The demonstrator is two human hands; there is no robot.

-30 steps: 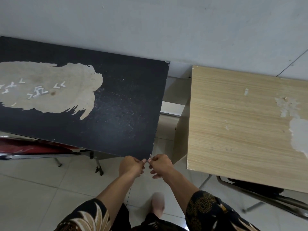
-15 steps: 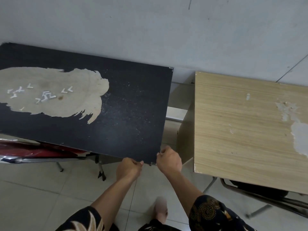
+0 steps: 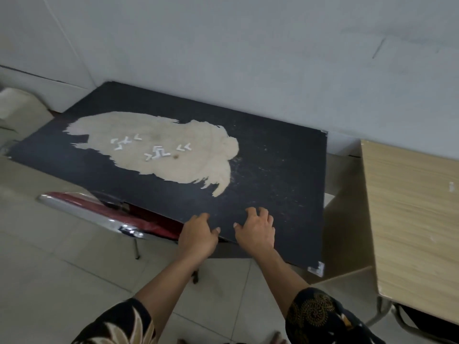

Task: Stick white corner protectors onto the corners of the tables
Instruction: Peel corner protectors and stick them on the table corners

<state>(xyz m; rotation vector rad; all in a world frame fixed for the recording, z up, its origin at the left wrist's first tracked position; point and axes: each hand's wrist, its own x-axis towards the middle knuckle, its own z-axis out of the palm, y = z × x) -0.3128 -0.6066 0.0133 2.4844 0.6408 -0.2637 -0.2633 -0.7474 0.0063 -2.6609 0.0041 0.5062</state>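
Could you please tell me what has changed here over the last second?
The left hand and right hand let go of the near right corner and moved left over the black table. A white corner protector now shows there. The loose protectors stayed put.

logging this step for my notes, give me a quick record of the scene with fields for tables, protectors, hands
black table: worn beige patch on top
loose corner protectors: small white pieces scattered on the patch
fitted corner protector: white, on the black table's near right corner
left hand: at the near edge, holds nothing
right hand: fingers spread on the top, holds nothing
wooden table: right of the black one, a gap between
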